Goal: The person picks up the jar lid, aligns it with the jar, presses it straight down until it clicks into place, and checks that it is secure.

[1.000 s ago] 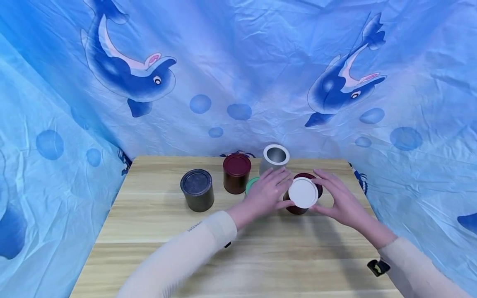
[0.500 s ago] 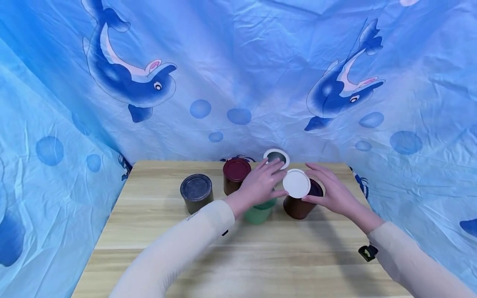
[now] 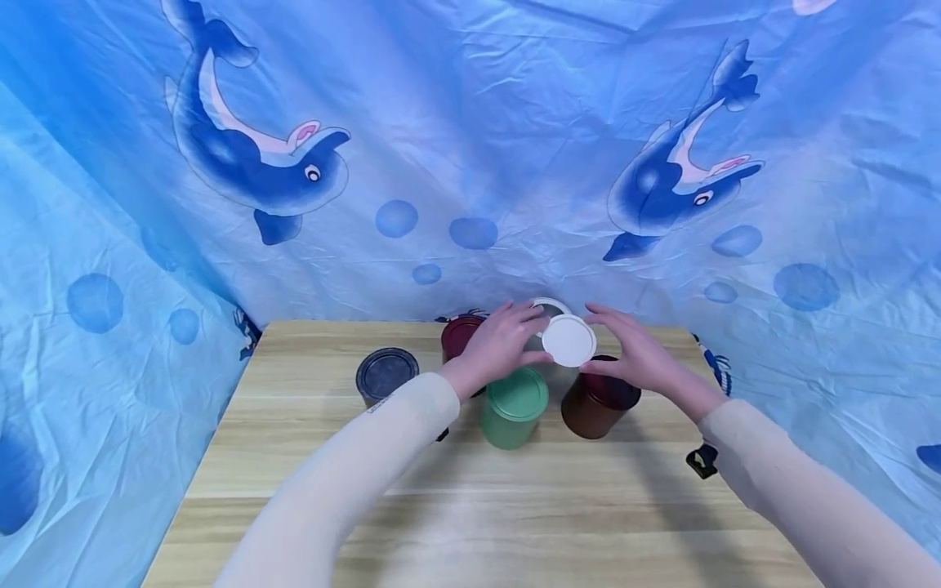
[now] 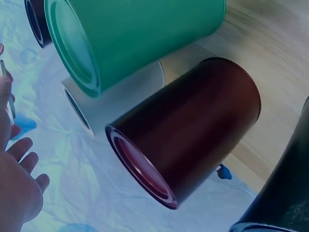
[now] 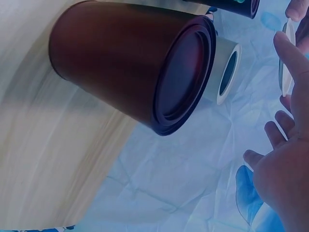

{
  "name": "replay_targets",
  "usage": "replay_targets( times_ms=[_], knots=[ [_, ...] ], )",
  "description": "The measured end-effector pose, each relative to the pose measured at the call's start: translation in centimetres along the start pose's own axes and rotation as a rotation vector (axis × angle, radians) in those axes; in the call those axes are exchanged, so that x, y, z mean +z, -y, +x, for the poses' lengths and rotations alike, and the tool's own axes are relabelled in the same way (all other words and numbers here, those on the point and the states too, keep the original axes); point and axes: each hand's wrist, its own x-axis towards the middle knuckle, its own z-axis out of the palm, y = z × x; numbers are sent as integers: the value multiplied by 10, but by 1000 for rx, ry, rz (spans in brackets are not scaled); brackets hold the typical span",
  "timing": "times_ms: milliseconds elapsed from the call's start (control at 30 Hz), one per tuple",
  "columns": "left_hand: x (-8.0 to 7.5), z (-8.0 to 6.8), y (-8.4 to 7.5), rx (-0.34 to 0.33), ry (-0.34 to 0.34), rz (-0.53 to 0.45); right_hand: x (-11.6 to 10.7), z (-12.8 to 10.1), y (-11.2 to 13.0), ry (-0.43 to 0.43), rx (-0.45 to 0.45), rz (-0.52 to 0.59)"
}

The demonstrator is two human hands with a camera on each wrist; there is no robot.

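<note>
Both hands hold a round white lid (image 3: 568,340) in the air by its rim, over the back middle of the wooden table (image 3: 515,506). My left hand (image 3: 542,333) grips its left edge and my right hand (image 3: 595,341) its right edge. Just behind and below the lid stands an open white can (image 3: 547,305), mostly hidden by the fingers. In front stand a green can (image 3: 515,404) with a green lid and a brown can (image 3: 599,402). In the right wrist view the brown can (image 5: 130,63) fills the frame, with the white can (image 5: 224,70) behind it and the lid's edge (image 5: 285,58) by my fingers (image 5: 289,53).
A maroon can (image 3: 457,335) stands left of my left hand and a dark grey can (image 3: 385,372) further left. A blue dolphin-print cloth (image 3: 470,147) walls in the table on three sides. The left wrist view shows the green can (image 4: 135,38) and maroon can (image 4: 188,130).
The white lid has risen from over the brown can and moved back and left toward the white can, both hands going with it. The green can, hidden before, now shows in full.
</note>
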Motion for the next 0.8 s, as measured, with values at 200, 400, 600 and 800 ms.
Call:
replay_targets(
  times_ms=[200, 400, 600, 800],
  knots=[
    [5, 4, 11, -37, -1, -40, 5, 16, -5, 18, 15, 7],
    [11, 11, 22, -96, 24, -82, 11, 27, -10, 16, 16, 20],
    [13, 15, 29, -164, 60, -166, 17, 35, -15, 31, 35, 14],
    [15, 16, 37, -203, 65, -240, 20, 42, -17, 27, 34, 24]
  ],
)
